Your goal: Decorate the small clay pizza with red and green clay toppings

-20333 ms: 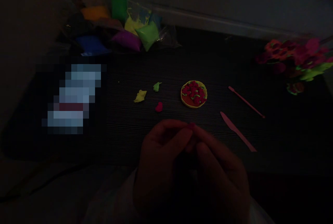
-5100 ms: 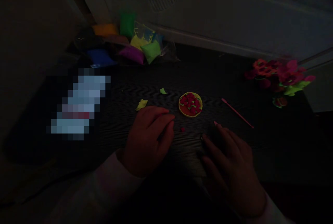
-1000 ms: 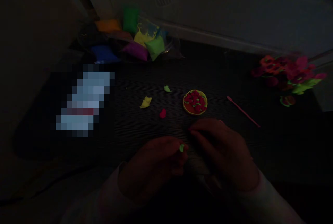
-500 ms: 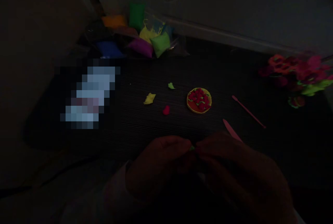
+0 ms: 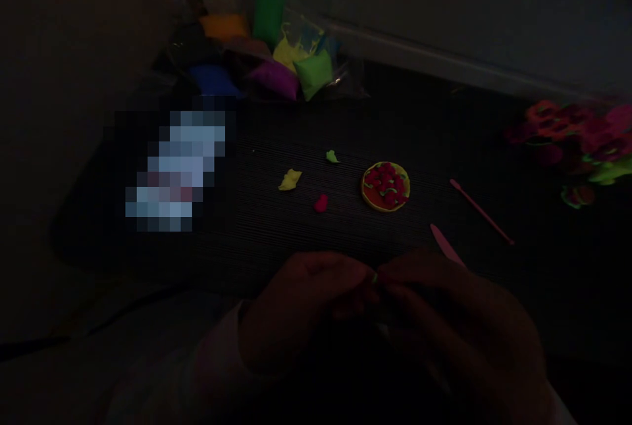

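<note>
Close together at the near edge of the dark table, my left hand (image 5: 306,300) and my right hand (image 5: 459,320) are both closed. A tiny bit of green clay (image 5: 374,277) shows between their fingertips, pinched from both sides; most of it is hidden by the fingers. Beyond the hands lies a small round clay tart (image 5: 385,186) with a yellow rim and red pieces with green bits on top. To its left are loose lumps of yellow clay (image 5: 289,179), red clay (image 5: 320,202) and light green clay (image 5: 332,156).
A pink modelling knife (image 5: 447,245) and a thin pink modelling tool (image 5: 481,211) lie to the right. Bright clay flowers (image 5: 582,132) stand at the far right. Bags of coloured clay (image 5: 271,76) are heaped at the back. A blurred-out lit screen (image 5: 182,162) is at left. The scene is very dark.
The view has shifted slightly, so the table things sit a little further right and higher. Both hands stay together; less of the green clay shows between the fingertips.
</note>
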A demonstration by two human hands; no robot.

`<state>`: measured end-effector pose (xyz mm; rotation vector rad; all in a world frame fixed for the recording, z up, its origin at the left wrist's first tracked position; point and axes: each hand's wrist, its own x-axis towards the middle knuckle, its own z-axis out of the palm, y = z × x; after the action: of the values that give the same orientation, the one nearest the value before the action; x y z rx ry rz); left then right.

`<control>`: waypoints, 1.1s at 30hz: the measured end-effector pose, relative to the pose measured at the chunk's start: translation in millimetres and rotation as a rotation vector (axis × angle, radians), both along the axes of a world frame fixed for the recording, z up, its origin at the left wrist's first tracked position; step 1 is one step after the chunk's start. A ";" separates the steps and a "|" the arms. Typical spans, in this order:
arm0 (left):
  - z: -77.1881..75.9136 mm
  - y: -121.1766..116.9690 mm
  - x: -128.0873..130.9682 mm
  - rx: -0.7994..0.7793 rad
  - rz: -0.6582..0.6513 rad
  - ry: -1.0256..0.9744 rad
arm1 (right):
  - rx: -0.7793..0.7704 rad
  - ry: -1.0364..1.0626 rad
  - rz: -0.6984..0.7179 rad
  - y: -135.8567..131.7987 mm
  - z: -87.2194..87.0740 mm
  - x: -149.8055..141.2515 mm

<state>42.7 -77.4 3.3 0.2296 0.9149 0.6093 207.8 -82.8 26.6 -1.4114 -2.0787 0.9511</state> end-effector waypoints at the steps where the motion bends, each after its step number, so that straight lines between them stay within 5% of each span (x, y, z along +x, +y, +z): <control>1: -0.1 -0.3 -0.7 -0.008 -0.006 -0.004 | -0.016 0.011 -0.010 -0.7 -0.3 0.2; 33: 1.6 -0.2 3.4 0.134 0.052 0.104 | -0.203 0.152 -0.149 -3.3 -1.2 -2.4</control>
<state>46.0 -77.6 4.8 0.3617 0.9839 0.7129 205.4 -86.1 25.4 -1.5180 -1.7819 1.1935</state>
